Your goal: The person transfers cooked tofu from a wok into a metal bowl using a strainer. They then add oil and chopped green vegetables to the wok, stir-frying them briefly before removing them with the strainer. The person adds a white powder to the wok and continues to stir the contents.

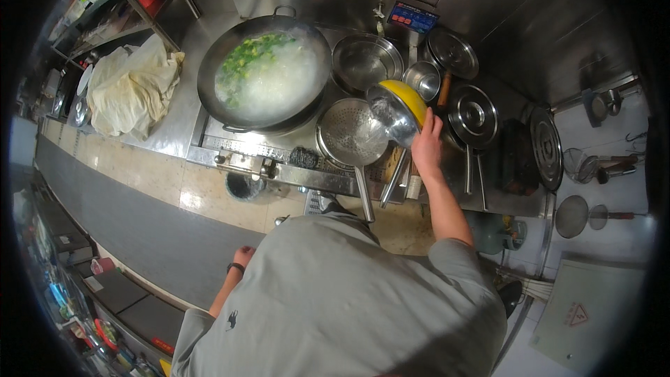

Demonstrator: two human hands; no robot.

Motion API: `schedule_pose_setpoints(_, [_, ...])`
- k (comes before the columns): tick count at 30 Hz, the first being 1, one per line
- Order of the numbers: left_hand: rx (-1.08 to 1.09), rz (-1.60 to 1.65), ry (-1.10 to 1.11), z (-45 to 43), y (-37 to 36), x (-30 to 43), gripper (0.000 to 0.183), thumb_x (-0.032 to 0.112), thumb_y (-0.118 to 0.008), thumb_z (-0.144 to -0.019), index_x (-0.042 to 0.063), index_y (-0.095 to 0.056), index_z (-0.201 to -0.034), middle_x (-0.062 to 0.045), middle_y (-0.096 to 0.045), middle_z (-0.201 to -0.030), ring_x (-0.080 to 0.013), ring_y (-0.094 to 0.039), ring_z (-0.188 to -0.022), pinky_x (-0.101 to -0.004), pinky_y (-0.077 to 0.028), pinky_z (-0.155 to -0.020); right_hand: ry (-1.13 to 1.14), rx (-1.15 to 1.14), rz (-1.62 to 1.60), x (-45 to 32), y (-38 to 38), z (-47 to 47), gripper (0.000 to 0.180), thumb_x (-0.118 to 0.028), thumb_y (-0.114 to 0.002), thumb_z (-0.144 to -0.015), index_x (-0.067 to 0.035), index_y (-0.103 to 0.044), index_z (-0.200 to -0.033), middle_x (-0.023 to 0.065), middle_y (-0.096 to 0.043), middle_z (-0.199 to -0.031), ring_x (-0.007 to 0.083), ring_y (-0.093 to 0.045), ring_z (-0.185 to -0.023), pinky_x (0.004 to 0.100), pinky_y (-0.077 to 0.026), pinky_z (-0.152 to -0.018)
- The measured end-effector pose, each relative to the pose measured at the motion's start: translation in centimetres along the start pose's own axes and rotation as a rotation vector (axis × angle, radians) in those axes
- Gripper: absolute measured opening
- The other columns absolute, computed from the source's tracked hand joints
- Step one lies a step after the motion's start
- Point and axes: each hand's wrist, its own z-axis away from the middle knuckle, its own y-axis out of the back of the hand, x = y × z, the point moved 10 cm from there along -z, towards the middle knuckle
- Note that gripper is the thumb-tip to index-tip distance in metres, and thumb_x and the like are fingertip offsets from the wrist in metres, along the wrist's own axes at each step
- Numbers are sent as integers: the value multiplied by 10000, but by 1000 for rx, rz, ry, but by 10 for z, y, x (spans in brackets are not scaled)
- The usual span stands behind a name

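Note:
My right hand (427, 147) grips the rim of a tilted bowl (395, 111), steel inside with a yellow outside. The bowl is over the right side of a perforated steel strainer (348, 133) with a long handle; clear liquid seems to spill from it. My left hand (244, 255), a dark band at its wrist, hangs low beside my body with fingers curled, holding nothing that I can see. A large wok (207, 86) on the stove holds steaming, cloudy liquid with chopped green vegetables floating at its upper left.
Behind the strainer stand a steel basin (361, 63) and a small steel pot (422, 81). Lidded pots (472, 116) are at the right. A black scouring pad (303, 157) lies on the stove's front edge. A crumpled cloth (131, 89) covers something on the left counter.

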Motion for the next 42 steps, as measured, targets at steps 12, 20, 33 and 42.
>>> schedule_pose_setpoints(12, [-51, -71, 48, 7, 10, 16, 363, 294, -635, -842, -23, -677, -1015, -180, -707, -970, -255, -670, -938, -342, -508, -827, 479, 546, 106, -70, 124, 30, 569, 13, -588, -833, -41, -418, -1373, 187, -464, -1325, 428, -539, -1144, 428, -530, -875])
schedule_pose_setpoints(20, [-49, -19, 60, -5, 19, 34, 320, 244, -632, -845, -28, -662, -1012, -152, -704, -945, -251, -664, -886, -342, -515, -801, 102, 91, 59, -28, 30, 58, 711, 7, -634, -771, -116, -375, -1422, 148, -408, -1381, 413, -557, -1109, 475, -514, -840])
schedule_pose_setpoints(33, [-131, 310, -9, -24, 0, 91, 245, 227, -588, -915, 4, -623, -1011, -97, -671, -812, -167, -643, -667, -298, -531, -598, -335, 277, -323, 52, 21, 75, 587, 20, -499, -798, -66, -392, -1369, 214, -503, -1228, 395, -574, -1015, 484, -505, -782])
schedule_pose_setpoints(42, [-442, 492, -373, 32, -9, 274, 440, 287, -566, -968, -2, -500, -1293, -99, -635, -1064, -158, -633, -900, -302, -528, -792, -665, -242, -1272, -46, -54, 124, 382, -33, -525, -789, -48, -466, -1166, 97, -595, -890, 172, -577, -543, 276, -399, -321])
